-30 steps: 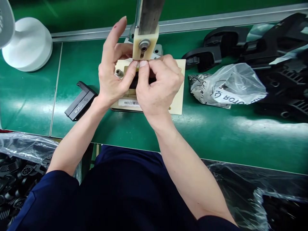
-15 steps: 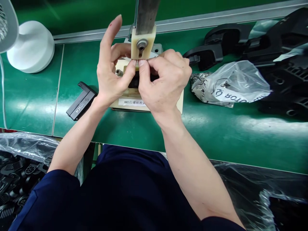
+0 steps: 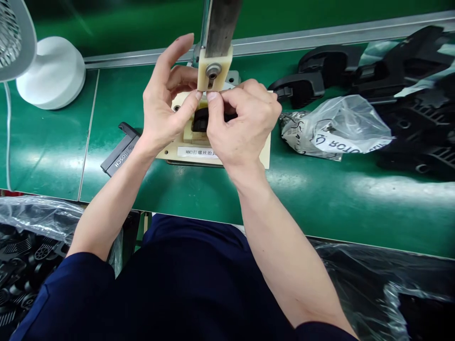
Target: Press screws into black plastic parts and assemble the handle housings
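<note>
Both hands meet right under a cream block with a bolt, fixed to the lower end of an upright metal bar. My left hand pinches at the block's lower edge, one finger raised and others behind the block. Opposite it, my right hand has its thumb and curled fingers pressed together at the same edge. Whatever lies between the fingertips is hidden. Below them, a black plastic part sits in a cream fixture with a printed label.
Left of the fixture lies a black BOSCH-marked piece, partly behind my left forearm. A white fan stands at far left. To the right are a clear plastic bag and black plastic housings. Bins of black parts sit below the table edge.
The view has shifted slightly. My left thumb and the fingers have drawn a little apart from the fixture's middle, showing more of the black part. Both hands stay at the block's lower edge.
</note>
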`<control>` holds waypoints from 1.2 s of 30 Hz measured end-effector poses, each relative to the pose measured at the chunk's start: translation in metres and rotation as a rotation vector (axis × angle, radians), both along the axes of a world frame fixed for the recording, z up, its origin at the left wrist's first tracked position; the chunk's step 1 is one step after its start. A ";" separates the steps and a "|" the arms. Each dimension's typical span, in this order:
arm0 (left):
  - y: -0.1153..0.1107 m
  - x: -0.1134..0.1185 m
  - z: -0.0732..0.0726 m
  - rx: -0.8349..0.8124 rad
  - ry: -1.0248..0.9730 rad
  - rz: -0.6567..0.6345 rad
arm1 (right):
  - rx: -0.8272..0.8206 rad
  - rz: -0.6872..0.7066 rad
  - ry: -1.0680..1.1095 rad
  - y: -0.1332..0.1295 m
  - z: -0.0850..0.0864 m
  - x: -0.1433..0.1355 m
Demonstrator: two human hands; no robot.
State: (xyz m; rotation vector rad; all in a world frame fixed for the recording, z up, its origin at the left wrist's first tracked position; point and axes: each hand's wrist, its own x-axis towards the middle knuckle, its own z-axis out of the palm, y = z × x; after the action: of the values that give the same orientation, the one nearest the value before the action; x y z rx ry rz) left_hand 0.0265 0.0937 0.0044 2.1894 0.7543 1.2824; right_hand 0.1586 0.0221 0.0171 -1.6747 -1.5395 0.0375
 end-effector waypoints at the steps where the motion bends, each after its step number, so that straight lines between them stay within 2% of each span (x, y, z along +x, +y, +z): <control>1: 0.000 0.000 0.001 0.009 0.002 -0.001 | -0.001 0.002 -0.002 0.000 0.000 0.000; 5: -0.004 -0.001 0.007 0.021 -0.005 -0.002 | 0.004 0.018 -0.004 -0.001 0.002 0.002; 9: -0.009 0.000 0.011 -0.007 0.042 0.032 | 0.020 -0.031 -0.082 -0.003 0.010 0.002; 18: -0.012 0.003 0.012 0.015 0.007 0.041 | 0.071 -0.078 -0.139 -0.002 0.013 0.002; 22: -0.012 0.003 0.012 -0.001 -0.003 0.053 | 0.040 -0.074 -0.151 -0.007 0.012 0.000; 27: -0.013 0.004 0.008 -0.053 -0.043 0.073 | 0.060 -0.053 -0.159 -0.019 0.016 0.019; 29: -0.015 0.006 0.008 -0.093 -0.074 0.074 | 0.086 -0.071 -0.126 -0.019 0.028 0.035; 31: -0.018 0.008 0.009 -0.115 -0.128 0.066 | 0.149 -0.086 -0.073 -0.013 0.048 0.054; 33: -0.022 0.011 0.013 -0.125 -0.196 0.070 | 0.240 -0.072 0.006 -0.003 0.077 0.072; 36: -0.031 0.015 0.022 -0.196 -0.232 0.135 | 0.385 -0.005 0.154 0.016 0.132 0.092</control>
State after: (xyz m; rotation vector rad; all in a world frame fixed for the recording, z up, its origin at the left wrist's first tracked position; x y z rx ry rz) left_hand 0.0413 0.0623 0.0263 1.8243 0.9034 1.4333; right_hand 0.2505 0.0379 0.1489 -1.3382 -1.3300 -0.1228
